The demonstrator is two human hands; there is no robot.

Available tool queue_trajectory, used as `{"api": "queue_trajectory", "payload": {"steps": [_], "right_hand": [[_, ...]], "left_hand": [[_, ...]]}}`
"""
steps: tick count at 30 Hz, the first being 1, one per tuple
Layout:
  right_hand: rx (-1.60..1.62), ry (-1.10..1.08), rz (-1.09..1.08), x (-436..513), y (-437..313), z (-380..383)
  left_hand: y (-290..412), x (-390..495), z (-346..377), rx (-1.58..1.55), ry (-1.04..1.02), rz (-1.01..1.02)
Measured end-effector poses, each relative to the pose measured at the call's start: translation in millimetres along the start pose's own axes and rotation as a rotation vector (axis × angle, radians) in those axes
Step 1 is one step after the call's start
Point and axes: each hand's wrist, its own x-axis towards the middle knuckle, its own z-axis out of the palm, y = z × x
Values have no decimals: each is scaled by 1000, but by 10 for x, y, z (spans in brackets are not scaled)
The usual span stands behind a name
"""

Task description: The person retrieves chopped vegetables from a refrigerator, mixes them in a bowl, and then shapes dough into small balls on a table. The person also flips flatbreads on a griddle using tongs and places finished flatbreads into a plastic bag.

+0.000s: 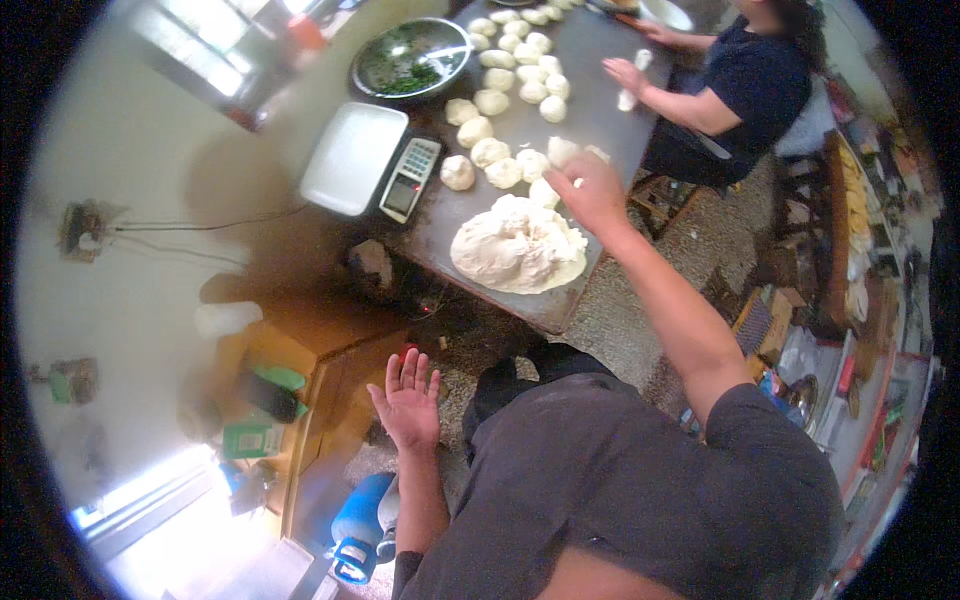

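My right hand (594,191) reaches over the near part of the metal-topped table (592,52), its fingers curled down among pieces of dough. A dough ball (543,193) sits right beside its fingers, and another dough piece (562,151) lies just beyond. Whether the fingers grip any dough is hidden. A large lump of dough (517,246) with a torn, ragged top rests near the table's end, below my right hand. My left hand (411,405) is raised off the table, palm up, fingers spread and holding nothing. Several rounded dough balls (490,152) lie in rows further up the table.
A digital scale (352,159) with a white tray stands left of the dough. Behind it is a metal bowl (411,58) of chopped greens. Across the table a person (720,97) handles a rolling pin (625,99). A wooden cabinet (300,337) and blue gas cylinder (363,517) are at left.
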Motion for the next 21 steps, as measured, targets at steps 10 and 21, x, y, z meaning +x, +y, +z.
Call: {"api": "queue_trajectory", "payload": {"steps": [10,21], "right_hand": [[287,-939,486,-715,110,133],[361,-557,667,-1426,2071,-1924]], "left_hand": [[-366,603,769,212,-172,-99],[-2229,883,1978,643,48,-85]]}}
